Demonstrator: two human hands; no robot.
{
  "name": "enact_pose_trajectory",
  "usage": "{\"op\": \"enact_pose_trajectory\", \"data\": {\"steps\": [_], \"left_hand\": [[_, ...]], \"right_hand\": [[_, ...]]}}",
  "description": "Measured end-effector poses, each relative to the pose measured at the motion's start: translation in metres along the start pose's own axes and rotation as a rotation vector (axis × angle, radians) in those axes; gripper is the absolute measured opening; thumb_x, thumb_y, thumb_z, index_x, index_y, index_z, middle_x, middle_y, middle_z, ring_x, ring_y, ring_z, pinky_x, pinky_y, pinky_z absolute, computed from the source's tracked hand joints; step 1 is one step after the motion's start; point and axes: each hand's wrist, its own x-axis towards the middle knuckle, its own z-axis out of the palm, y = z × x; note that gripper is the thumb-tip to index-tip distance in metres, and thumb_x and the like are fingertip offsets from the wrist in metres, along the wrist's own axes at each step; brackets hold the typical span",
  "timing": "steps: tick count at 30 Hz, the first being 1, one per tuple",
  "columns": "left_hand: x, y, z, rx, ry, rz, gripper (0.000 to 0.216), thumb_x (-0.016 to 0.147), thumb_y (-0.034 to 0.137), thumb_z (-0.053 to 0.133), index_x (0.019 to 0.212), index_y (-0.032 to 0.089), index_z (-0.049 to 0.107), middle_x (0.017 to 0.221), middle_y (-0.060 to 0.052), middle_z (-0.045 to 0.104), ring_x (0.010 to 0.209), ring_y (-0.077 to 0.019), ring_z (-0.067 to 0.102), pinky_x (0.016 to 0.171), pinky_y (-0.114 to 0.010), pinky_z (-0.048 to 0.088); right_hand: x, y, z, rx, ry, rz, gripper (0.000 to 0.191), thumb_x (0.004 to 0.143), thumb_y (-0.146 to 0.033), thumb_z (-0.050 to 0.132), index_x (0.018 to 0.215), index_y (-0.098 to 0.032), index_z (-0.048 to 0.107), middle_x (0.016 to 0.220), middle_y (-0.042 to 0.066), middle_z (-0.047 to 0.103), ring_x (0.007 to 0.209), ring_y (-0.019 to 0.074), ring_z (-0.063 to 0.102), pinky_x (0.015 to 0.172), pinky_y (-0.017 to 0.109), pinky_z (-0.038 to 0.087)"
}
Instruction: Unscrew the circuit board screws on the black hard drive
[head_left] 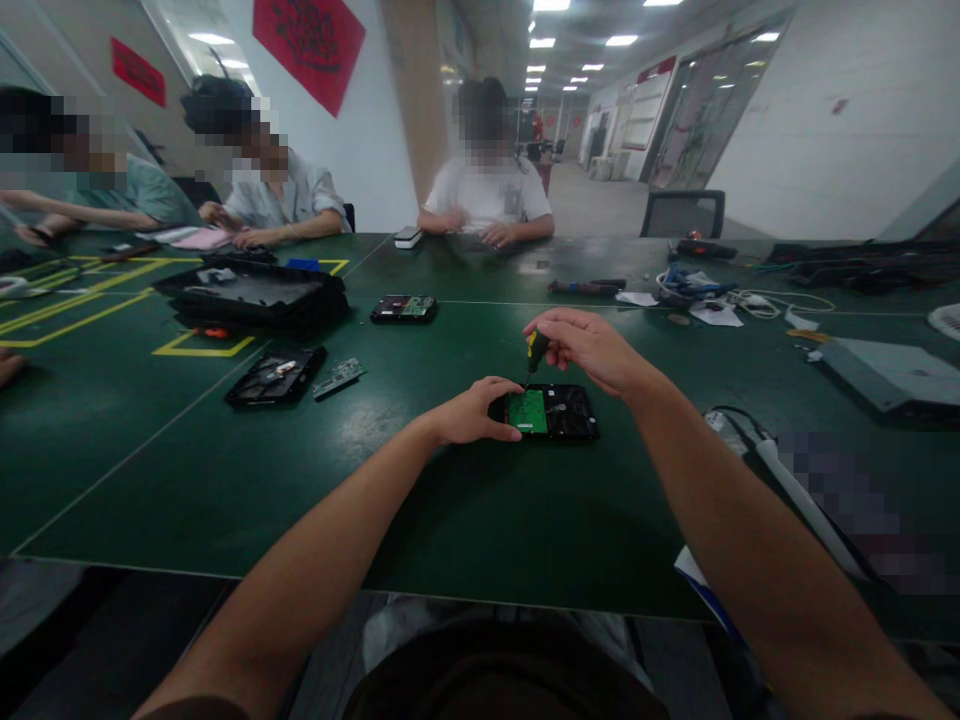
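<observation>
Head view. Lies at 12 o'clock, close in front of the body, near the middle of the green table (480, 530): a hard drive (564, 412), black and flat, underside up, long axis running from 9 to 3 o'clock. Carries a green circuit board (529, 411) on its 9 o'clock half; shows bare dark casing with a round hub on the 3 o'clock half.

Clamped on the drive's 9 o'clock end: the left hand (472, 412), fingers (496, 386) curled round that edge, thumb at the near side, forefinger at the far side, touching the casing and holding it down flat.

Poised over the drive's 12 o'clock edge: the right hand (592, 350), fingers (553, 328) closed tight on the yellow-and-black handle of a screwdriver (535, 352). Points down toward 6 o'clock, nearly upright, tip meeting the board at its far corner, just beside the left forefinger. Puts the left hand nearer the board, the right directly above it through the tool.

Well apart at 10 o'clock: an opened drive (275, 376), a loose board strip (339, 378), a black tray (255, 295). Further round at 2 o'clock: cables (750, 300). Across the table: three other people, hands nowhere near this drive.
</observation>
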Motion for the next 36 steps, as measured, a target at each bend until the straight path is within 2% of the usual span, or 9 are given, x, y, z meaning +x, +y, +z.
{"op": "enact_pose_trajectory", "data": {"steps": [5,11,19,24,28,31,36], "left_hand": [[0.0006,0.0010,0.0030,-0.013,0.026,-0.028,0.083,0.068,0.045,0.087,0.143,0.031,0.055,0.148,-0.009,0.049,0.136,-0.0327,0.049,0.117,-0.050,0.039],[0.0016,0.0046,0.0040,-0.008,0.045,-0.070,0.081,0.065,0.045,0.087,0.140,0.031,0.057,0.147,-0.008,0.050,0.135,-0.0341,0.049,0.116,-0.052,0.038],[0.0014,0.0055,0.0046,-0.004,0.039,-0.073,0.081,0.067,0.046,0.086,0.141,0.029,0.056,0.148,-0.009,0.049,0.135,-0.0345,0.047,0.115,-0.051,0.038],[0.0008,0.0068,0.0044,0.002,0.028,-0.066,0.081,0.068,0.044,0.086,0.141,0.028,0.055,0.149,-0.009,0.048,0.136,-0.0331,0.047,0.117,-0.049,0.036],[-0.0001,0.0078,0.0036,-0.001,0.015,-0.064,0.082,0.069,0.044,0.085,0.142,0.028,0.054,0.150,-0.009,0.047,0.136,-0.0325,0.047,0.118,-0.048,0.035],[-0.0004,0.0068,0.0034,-0.005,0.010,-0.052,0.082,0.070,0.043,0.085,0.143,0.028,0.053,0.150,-0.009,0.047,0.135,-0.0323,0.047,0.118,-0.048,0.036],[0.0008,0.0028,0.0043,0.002,0.007,-0.050,0.082,0.069,0.045,0.085,0.143,0.029,0.053,0.150,-0.009,0.046,0.136,-0.0323,0.046,0.118,-0.048,0.036]], "right_hand": [[-0.0001,0.0002,0.0009,0.004,0.005,-0.011,0.018,0.092,-0.039,0.067,0.094,-0.021,0.069,0.081,0.002,0.067,0.060,0.0100,0.057,0.049,0.024,0.040],[-0.0009,0.0008,0.0017,0.035,-0.022,-0.011,0.024,0.089,-0.043,0.070,0.093,-0.020,0.062,0.101,0.007,0.074,0.059,0.0093,0.059,0.045,0.022,0.040],[-0.0021,-0.0032,0.0012,0.072,-0.056,0.024,0.022,0.095,-0.038,0.061,0.105,-0.021,0.071,0.091,0.006,0.070,0.061,0.0110,0.059,0.048,0.024,0.044],[-0.0010,0.0002,0.0001,-0.039,0.017,-0.028,0.020,0.089,-0.040,0.071,0.092,-0.021,0.069,0.075,0.001,0.063,0.060,0.0097,0.054,0.047,0.022,0.040],[-0.0008,0.0018,0.0011,-0.029,0.022,-0.016,0.023,0.087,-0.040,0.073,0.087,-0.020,0.062,0.087,0.004,0.071,0.058,0.0098,0.055,0.046,0.024,0.039],[-0.0008,0.0007,0.0023,0.006,-0.006,-0.003,0.023,0.091,-0.044,0.068,0.094,-0.021,0.063,0.100,0.007,0.075,0.058,0.0096,0.056,0.045,0.023,0.038],[0.0002,0.0006,0.0022,0.071,-0.020,0.027,0.025,0.096,-0.042,0.059,0.107,-0.021,0.068,0.096,0.007,0.074,0.060,0.0109,0.058,0.047,0.025,0.041]]}}
